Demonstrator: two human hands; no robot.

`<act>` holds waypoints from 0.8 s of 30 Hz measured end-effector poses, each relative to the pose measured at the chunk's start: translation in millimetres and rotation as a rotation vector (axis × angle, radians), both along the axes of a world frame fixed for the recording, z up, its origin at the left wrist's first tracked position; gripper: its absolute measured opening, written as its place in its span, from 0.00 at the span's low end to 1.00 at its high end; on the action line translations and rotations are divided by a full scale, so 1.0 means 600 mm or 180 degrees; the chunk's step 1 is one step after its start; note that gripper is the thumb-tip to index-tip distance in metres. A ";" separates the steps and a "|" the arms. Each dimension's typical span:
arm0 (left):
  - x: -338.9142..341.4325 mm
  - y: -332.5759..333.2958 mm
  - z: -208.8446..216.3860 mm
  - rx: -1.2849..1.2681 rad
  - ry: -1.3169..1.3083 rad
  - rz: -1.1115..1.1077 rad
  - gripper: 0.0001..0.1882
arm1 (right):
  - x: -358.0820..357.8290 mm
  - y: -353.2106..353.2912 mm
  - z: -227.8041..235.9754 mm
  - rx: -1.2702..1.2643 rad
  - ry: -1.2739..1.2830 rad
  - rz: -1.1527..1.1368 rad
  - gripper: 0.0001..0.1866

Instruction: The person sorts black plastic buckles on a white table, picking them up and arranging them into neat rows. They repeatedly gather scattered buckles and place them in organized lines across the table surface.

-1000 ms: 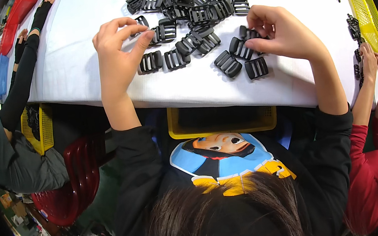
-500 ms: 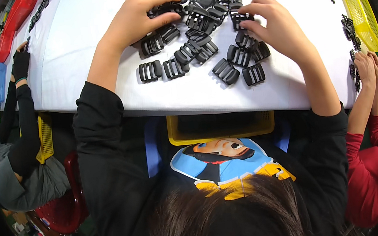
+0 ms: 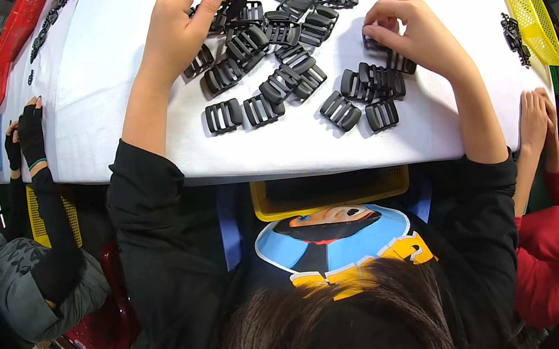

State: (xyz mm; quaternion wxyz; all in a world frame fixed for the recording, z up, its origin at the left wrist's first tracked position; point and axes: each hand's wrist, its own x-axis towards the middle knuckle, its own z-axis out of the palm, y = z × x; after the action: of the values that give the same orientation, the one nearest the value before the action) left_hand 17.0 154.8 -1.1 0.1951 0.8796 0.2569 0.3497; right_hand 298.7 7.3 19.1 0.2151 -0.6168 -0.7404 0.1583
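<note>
Many black slotted plastic claw clips (image 3: 246,46) lie in a loose pile on the white-covered table (image 3: 221,154). My left hand (image 3: 181,29) is at the pile's far left side, thumb and fingers closed on a claw clip (image 3: 230,2); part of that clip blends into the dark ones behind it. Right of the pile, my right hand (image 3: 412,32) has its fingers curled round another claw clip (image 3: 373,43), mostly covered by the fingers. One more clip (image 3: 400,62) lies just under that hand. Nearer to me sits a small cluster of clips (image 3: 373,83).
A yellow basket (image 3: 332,203) is below the table edge in front of me. Another yellow basket (image 3: 528,11) stands at the right, beside a row of dark clips (image 3: 514,41). Co-workers' hands rest at the left (image 3: 30,135) and right (image 3: 534,119) table edges.
My left hand has moved left and away from me, and the pile has spread out. My right hand has shifted slightly right with its clip. The right co-worker's hands have drawn back.
</note>
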 end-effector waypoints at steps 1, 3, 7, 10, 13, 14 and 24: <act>-0.004 0.002 0.003 -0.0197 -0.0036 -0.0039 0.11 | -0.001 0.004 -0.002 0.0186 0.0025 0.0041 0.06; -0.020 0.007 0.010 -0.0593 -0.0108 -0.0112 0.11 | -0.004 0.012 -0.010 0.0557 0.0075 0.0130 0.06; -0.050 0.010 0.030 -0.0473 0.0156 -0.0337 0.11 | -0.070 0.032 -0.010 0.1145 0.0065 0.0357 0.12; -0.075 0.052 0.017 -0.1133 -0.0254 -0.0217 0.12 | -0.106 0.064 -0.003 0.1440 -0.0850 0.0703 0.15; -0.071 0.050 0.009 -0.1064 -0.0211 -0.0073 0.12 | -0.116 0.067 0.006 0.0573 -0.0977 0.0570 0.18; -0.064 0.043 0.005 -0.1058 -0.0172 -0.0200 0.12 | -0.116 0.062 0.004 0.0723 -0.0972 0.0581 0.17; -0.065 -0.014 0.059 -0.2347 0.0493 -0.1147 0.14 | -0.052 0.015 0.060 -0.0191 -0.0425 0.1065 0.08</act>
State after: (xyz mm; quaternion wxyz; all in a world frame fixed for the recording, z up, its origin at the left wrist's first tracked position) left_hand -21.9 146.4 34.1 0.5351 0.8054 0.2207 0.1274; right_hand 267.4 16.2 55.2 0.1176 -0.5003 -0.8403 0.1726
